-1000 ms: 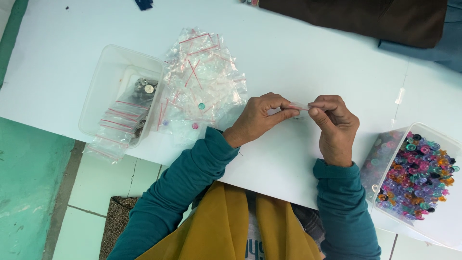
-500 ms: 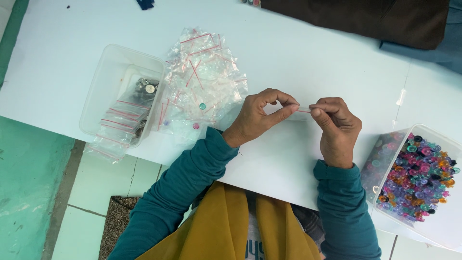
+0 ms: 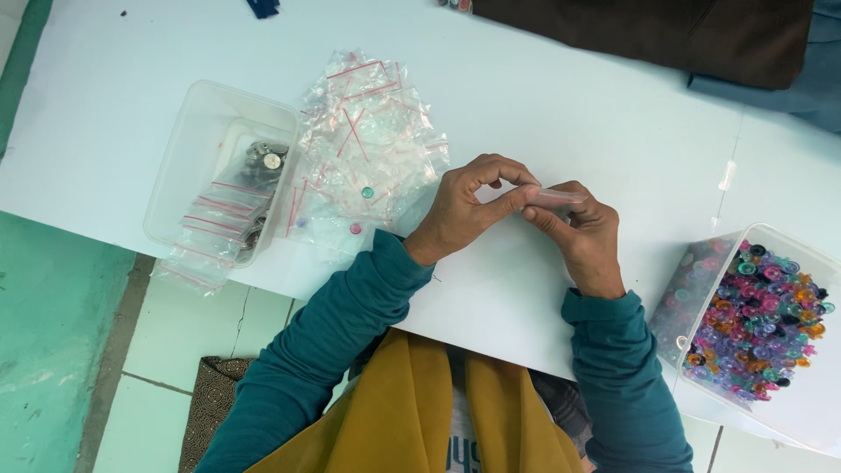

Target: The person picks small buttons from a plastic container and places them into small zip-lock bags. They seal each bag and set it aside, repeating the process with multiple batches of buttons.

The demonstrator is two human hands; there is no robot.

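Observation:
Over the middle of the white table (image 3: 561,96), my left hand (image 3: 469,210) and my right hand (image 3: 585,236) meet, both pinching one small clear zip bag (image 3: 554,197) with a red strip. The fingertips of both hands touch at the bag's top edge. What the bag holds is hidden by my fingers. Left of my hands lies a loose pile of the same small clear bags (image 3: 368,144), a few with a coloured bead inside.
A clear tub (image 3: 188,144) with flat bags and dark metal pieces stands at the left edge. A clear tub of colourful plastic beads (image 3: 758,311) sits at the right front corner. Dark brown cloth (image 3: 648,31) lies along the far edge.
My hands have drawn closer together on the small bag, and the right hand has shifted slightly left and down. The tubs and the pile have not moved.

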